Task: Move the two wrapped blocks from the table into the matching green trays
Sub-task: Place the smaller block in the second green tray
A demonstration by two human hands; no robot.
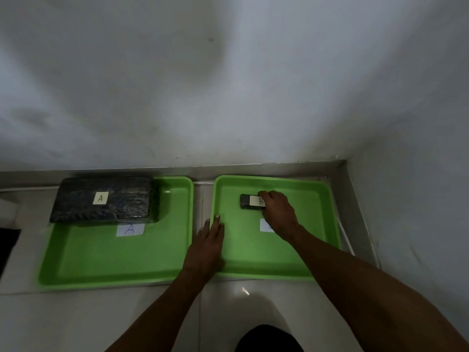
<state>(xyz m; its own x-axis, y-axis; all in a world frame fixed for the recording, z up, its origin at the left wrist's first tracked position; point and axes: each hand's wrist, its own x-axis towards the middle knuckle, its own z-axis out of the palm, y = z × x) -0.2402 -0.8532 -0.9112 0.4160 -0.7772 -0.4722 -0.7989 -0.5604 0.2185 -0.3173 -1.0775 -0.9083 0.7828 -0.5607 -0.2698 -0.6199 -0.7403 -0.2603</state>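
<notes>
White counter — small block B (247,201) inside right tray (319,199), right hand (278,212) clamped on it

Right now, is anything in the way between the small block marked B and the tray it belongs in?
Nothing visible. The small block already sits inside the right green tray, with the right hand on it. The left hand only rests on that tray's near-left rim.

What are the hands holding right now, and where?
The right hand grips the small block by its right end; the left hand holds nothing, resting flat on the right tray.
</notes>
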